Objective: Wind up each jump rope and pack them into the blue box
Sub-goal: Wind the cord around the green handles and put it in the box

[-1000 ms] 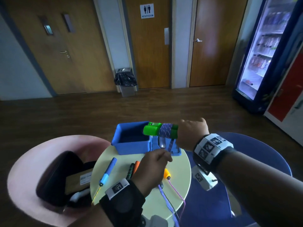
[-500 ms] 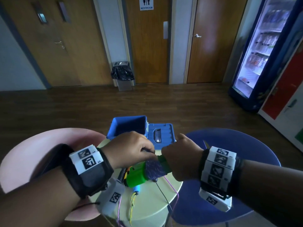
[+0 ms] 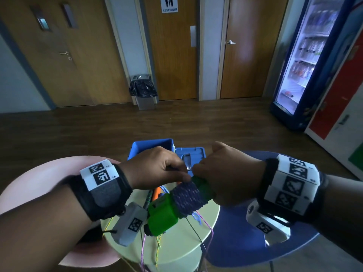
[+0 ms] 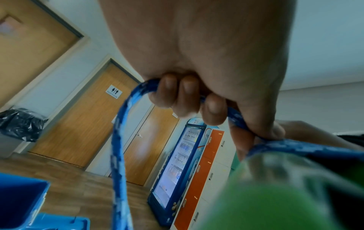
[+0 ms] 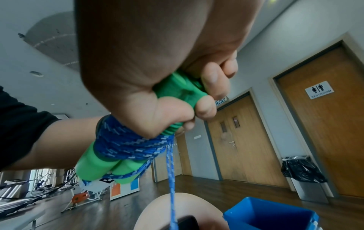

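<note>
My right hand (image 3: 220,175) grips the two green handles (image 3: 163,214) of a jump rope, held together above the round table. Blue patterned cord (image 3: 188,199) is wound in many turns around the handles (image 5: 177,91). My left hand (image 3: 157,169) pinches the loose end of the blue cord (image 4: 118,155) just above the winding, its fingers (image 4: 189,93) curled round it. In the right wrist view the cord winding (image 5: 126,143) sits below my fist and a strand hangs down. The open blue box (image 3: 151,146) stands behind my hands, its lid (image 3: 194,154) lying flat beside it.
Other rope handles, one orange (image 3: 157,193) and one dark, lie on the pale round table (image 3: 186,238), with thin pink and yellow cords trailing off its front. A pink chair (image 3: 39,177) stands left, a blue chair (image 3: 235,242) right. A drinks fridge (image 3: 306,61) stands far right.
Both hands have come down and nearer to me, from over the blue box to above the table's middle. The left hand has risen from the table to the cord beside the handles.
</note>
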Available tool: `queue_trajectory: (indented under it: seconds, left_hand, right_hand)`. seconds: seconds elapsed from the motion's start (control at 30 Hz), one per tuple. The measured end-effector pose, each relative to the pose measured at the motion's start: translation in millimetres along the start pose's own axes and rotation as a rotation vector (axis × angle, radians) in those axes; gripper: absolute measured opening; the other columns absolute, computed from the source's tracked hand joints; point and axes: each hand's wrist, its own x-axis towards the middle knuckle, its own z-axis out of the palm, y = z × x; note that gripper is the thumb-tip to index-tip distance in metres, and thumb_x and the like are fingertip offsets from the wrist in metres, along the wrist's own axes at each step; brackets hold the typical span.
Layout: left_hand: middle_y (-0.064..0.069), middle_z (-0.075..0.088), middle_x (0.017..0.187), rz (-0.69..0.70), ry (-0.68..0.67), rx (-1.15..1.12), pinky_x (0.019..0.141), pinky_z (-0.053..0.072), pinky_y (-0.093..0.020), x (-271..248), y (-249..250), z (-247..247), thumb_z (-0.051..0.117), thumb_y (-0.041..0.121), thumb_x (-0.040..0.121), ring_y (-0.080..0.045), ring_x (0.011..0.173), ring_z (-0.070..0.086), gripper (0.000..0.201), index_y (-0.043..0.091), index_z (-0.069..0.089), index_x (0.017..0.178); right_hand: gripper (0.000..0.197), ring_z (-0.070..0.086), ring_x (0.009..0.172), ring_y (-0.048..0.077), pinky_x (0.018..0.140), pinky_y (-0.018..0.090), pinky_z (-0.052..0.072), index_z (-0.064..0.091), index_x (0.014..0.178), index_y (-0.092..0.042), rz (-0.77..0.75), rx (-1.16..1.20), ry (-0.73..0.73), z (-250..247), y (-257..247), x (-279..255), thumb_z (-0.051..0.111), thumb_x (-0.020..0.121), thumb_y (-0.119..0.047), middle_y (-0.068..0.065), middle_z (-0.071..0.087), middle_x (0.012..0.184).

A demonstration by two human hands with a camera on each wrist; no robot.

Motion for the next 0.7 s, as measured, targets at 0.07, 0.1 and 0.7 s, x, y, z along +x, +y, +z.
queue_trajectory:
  seconds: [0.07, 0.1, 0.7]
  left_hand:
    - [0.011, 0.072, 0.08, -0.019, -0.006, -0.049, 0.071, 0.053, -0.027, -1, -1, -1, 0.067, 0.051, 0.081, -0.006, 0.078, 0.068, 0.032, 0.021, 0.077, 0.081]
    - [0.013, 0.072, 0.079, -0.017, -0.011, -0.075, 0.07, 0.051, -0.022, -1, 1, -1, 0.07, 0.044, 0.083, -0.004, 0.077, 0.068, 0.025, 0.02, 0.077, 0.08]
    - [0.004, 0.047, 0.044, -0.31, 0.49, -1.372, 0.04, 0.035, -0.021, 3, 8, 75, 0.06, 0.011, 0.091, -0.008, 0.041, 0.042, 0.044, 0.017, 0.058, 0.047]
  right_hand:
    - [0.024, 0.06, 0.066, 0.016, 0.073, 0.034, 0.023, 0.038, 0.078, -0.03, -0.014, 0.018, 0.022, 0, 0, -2, 0.059, 0.069, -0.04, -0.007, 0.058, 0.072]
    - [0.025, 0.061, 0.065, 0.015, 0.073, 0.033, 0.024, 0.038, 0.077, -0.031, -0.021, 0.026, 0.036, 0, 1, -3, 0.06, 0.069, -0.04, -0.007, 0.058, 0.071]
    - [0.03, 0.058, 0.065, 0.015, 0.074, 0.036, 0.034, 0.05, 0.086, -0.029, 0.199, 0.294, 0.387, -32, -2, -7, 0.057, 0.06, -0.044, -0.014, 0.054, 0.071]
